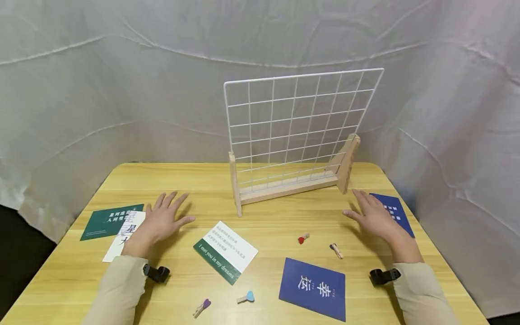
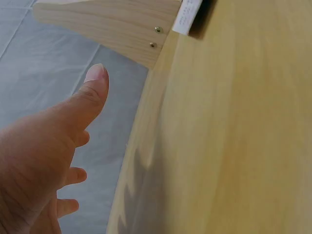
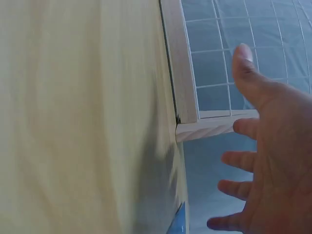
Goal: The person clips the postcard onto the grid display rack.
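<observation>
My left hand (image 1: 161, 221) is spread above the table's left side, holding nothing; beneath it a white card (image 1: 129, 232) overlaps a green card (image 1: 106, 222). On the right, my right hand (image 1: 371, 216) is spread too, beside a blue card (image 1: 396, 212) that it partly covers. Between the hands lie a green-and-white card (image 1: 225, 252) and a blue card with white characters (image 1: 313, 289). Small wooden clothespins with hearts lie around them: a red one (image 1: 302, 239), a dark one (image 1: 336, 251), a light blue one (image 1: 246, 297) and a purple one (image 1: 201, 308).
A white wire grid (image 1: 300, 122) stands upright in a wooden base (image 1: 290, 187) at the back of the wooden table (image 1: 170, 176). Grey-white cloth (image 1: 162, 90) hangs behind and along both sides. Each wrist wears a small black camera.
</observation>
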